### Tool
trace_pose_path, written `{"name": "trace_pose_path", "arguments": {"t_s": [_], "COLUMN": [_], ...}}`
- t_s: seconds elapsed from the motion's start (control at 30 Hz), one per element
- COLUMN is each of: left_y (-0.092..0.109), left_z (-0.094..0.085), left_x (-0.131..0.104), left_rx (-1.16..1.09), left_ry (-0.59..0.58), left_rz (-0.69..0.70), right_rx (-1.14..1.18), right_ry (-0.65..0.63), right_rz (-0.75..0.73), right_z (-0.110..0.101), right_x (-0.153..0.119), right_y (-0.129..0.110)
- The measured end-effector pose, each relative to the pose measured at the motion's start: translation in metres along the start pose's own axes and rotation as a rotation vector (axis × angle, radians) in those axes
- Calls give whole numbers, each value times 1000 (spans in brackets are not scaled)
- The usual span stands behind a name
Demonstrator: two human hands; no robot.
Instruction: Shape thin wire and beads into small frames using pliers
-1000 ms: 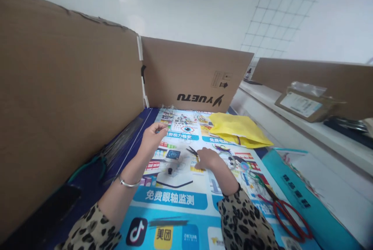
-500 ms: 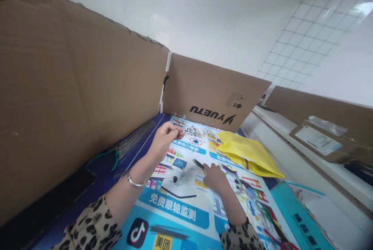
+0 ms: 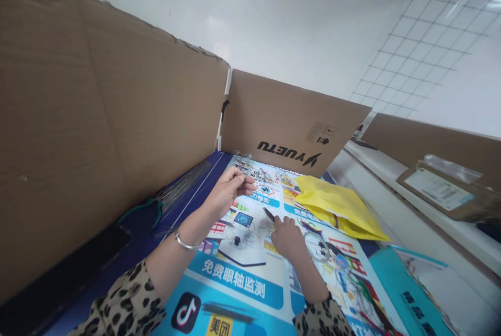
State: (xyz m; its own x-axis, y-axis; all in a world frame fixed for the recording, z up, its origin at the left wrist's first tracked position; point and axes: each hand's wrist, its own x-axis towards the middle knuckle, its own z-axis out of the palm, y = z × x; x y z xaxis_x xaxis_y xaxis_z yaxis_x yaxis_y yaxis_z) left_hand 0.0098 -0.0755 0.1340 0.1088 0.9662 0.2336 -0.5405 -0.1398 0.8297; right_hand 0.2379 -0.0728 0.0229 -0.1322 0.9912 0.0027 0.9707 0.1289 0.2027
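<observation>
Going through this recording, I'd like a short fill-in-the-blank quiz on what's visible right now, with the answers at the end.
1. The right hand holds a dark-tipped tool, and the bangle is on the ____ wrist.
2. Beyond that hand, off to its right, lies a pouch coloured ____.
3. The lettering YUETU on the cardboard panel appears ____ down.
4. Both sleeves carry a ____-spot print.

Missing words: left; yellow; upside; leopard.
</observation>
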Motion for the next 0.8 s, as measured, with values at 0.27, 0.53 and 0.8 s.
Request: {"name": "trace_pose_path", "arguments": {"t_s": [0.27, 0.53, 0.8], "left_y": [0, -3, -7], "left_z": [-1, 1, -7], "left_x": [-2, -3, 3], "left_rx": [21, -22, 46], "left_ry": [-51, -97, -30], "left_rz": [36, 22, 76], "right_rx": [1, 12, 62], "right_ry": [14, 8, -43], "right_rz": [-6, 3, 78], "right_z": [-1, -1, -2], "right_x": [0, 0, 0], "right_y": [-1, -1, -5]}}
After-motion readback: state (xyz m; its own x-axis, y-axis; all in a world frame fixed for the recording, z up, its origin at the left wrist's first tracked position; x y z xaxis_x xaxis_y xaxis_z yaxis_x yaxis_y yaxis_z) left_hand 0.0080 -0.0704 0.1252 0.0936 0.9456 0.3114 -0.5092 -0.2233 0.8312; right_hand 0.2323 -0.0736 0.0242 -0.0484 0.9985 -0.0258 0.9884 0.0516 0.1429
